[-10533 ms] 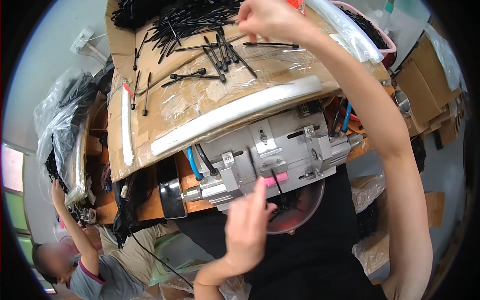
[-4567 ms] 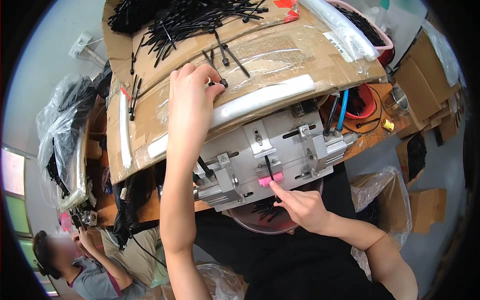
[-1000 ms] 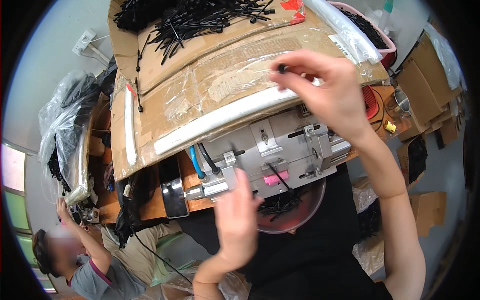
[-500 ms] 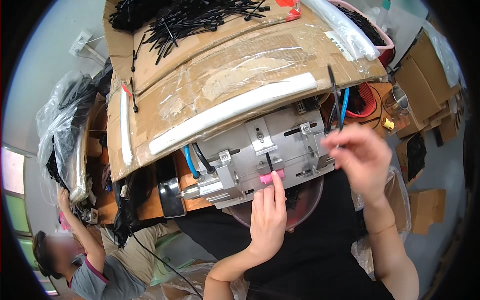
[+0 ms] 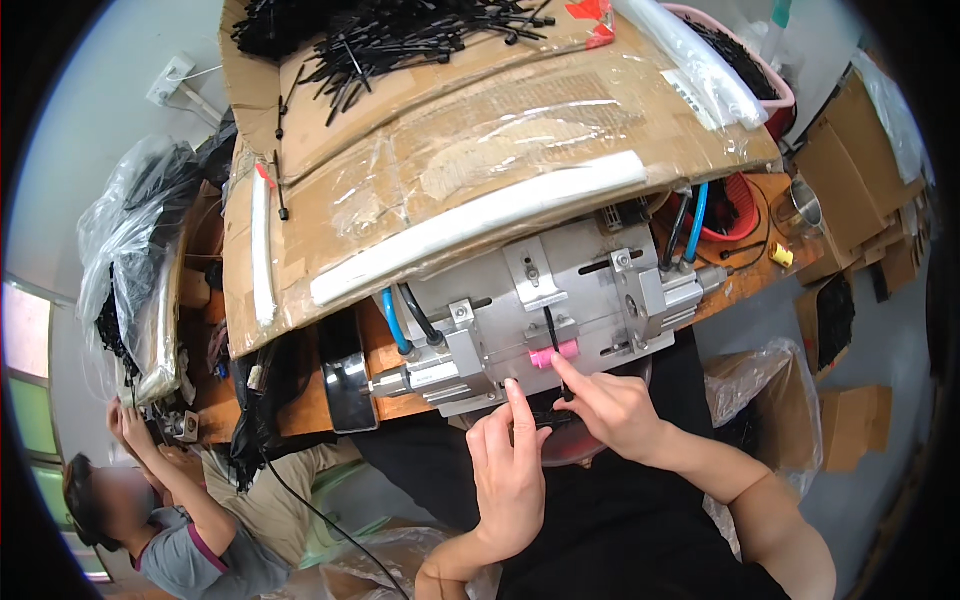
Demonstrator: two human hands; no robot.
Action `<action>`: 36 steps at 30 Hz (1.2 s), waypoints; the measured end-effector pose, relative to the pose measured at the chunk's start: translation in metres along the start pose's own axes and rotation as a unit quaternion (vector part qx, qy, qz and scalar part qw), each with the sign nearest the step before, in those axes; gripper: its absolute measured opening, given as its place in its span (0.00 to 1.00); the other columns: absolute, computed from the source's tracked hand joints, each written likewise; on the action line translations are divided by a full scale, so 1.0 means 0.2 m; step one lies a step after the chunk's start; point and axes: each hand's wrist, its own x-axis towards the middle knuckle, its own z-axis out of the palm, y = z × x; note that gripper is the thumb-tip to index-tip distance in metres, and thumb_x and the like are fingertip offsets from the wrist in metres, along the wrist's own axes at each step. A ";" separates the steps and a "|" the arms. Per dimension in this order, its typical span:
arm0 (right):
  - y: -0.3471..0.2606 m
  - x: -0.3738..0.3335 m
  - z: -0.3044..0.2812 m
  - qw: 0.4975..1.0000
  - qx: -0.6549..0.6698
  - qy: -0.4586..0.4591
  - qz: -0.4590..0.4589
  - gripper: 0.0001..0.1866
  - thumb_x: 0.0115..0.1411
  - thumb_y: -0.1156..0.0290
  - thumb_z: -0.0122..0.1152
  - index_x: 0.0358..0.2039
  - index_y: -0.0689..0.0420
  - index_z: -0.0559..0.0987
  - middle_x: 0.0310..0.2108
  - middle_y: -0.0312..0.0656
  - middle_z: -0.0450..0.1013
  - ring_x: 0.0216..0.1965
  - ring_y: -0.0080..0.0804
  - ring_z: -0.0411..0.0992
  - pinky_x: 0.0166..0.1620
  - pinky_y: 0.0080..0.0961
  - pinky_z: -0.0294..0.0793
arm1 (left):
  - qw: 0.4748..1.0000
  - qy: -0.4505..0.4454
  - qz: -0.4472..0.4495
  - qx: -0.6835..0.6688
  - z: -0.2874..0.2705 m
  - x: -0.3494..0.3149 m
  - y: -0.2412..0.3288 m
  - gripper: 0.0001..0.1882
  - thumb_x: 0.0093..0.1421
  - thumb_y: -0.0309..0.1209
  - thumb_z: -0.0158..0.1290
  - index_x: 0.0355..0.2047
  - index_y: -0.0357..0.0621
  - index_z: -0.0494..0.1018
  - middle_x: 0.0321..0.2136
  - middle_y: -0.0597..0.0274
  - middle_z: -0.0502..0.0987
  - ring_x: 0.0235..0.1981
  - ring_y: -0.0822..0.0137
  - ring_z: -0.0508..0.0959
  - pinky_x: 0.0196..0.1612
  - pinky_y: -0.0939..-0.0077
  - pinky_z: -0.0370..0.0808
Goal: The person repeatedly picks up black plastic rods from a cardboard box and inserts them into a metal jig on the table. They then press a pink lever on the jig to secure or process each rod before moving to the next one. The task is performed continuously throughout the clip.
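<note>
A black cable tie lies across the pink block in the middle of the metal clamping fixture. My right hand is at the block's front edge, its index finger and thumb pinching the tie's near end. Just left of it, my left hand has its index finger stretched upward and its other fingers partly bent, with nothing plainly held. Below both hands, a translucent basin with black pieces is partly covered by them.
A cardboard sheet leans over the fixture, with a heap of black cable ties on it. Blue air hoses enter the fixture's cylinders. A black phone-like slab lies left. At far left, a co-worker reaches toward another bench.
My right hand has come down and left from above the fixture's right side to the pink block. My left hand has drawn back from the block toward me. The view has shifted slightly.
</note>
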 end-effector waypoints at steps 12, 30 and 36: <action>0.09 0.77 -0.51 0.980 -0.128 0.080 -0.133 0.25 0.54 0.64 0.68 0.52 0.58 0.77 0.30 0.44 0.74 0.29 0.41 0.74 0.32 0.33 0.75 | 0.989 0.096 0.101 -0.049 -0.39 0.82 -0.36 0.31 0.59 0.25 0.57 0.63 0.39 0.63 0.41 0.49 0.71 0.42 0.54 0.69 0.49 0.66 0.68; 0.59 1.74 -0.23 0.979 -0.197 0.016 -0.044 0.17 0.67 0.57 0.45 0.42 0.52 0.79 0.43 0.48 0.69 0.49 0.49 0.65 0.50 0.50 0.64 | 0.984 -0.011 0.174 0.024 -0.38 1.83 -0.67 0.25 0.50 0.12 0.46 0.49 0.42 0.72 0.46 0.53 0.68 0.41 0.56 0.74 0.43 0.69 0.73; 0.33 1.42 -0.23 0.995 -0.088 -0.031 -0.035 0.16 0.68 0.65 0.47 0.45 0.63 0.78 0.44 0.55 0.69 0.50 0.53 0.64 0.55 0.41 0.63 | 0.975 -0.057 0.215 -0.019 -0.46 1.58 -0.66 0.28 0.52 0.09 0.47 0.52 0.45 0.71 0.52 0.55 0.67 0.43 0.58 0.74 0.43 0.73 0.73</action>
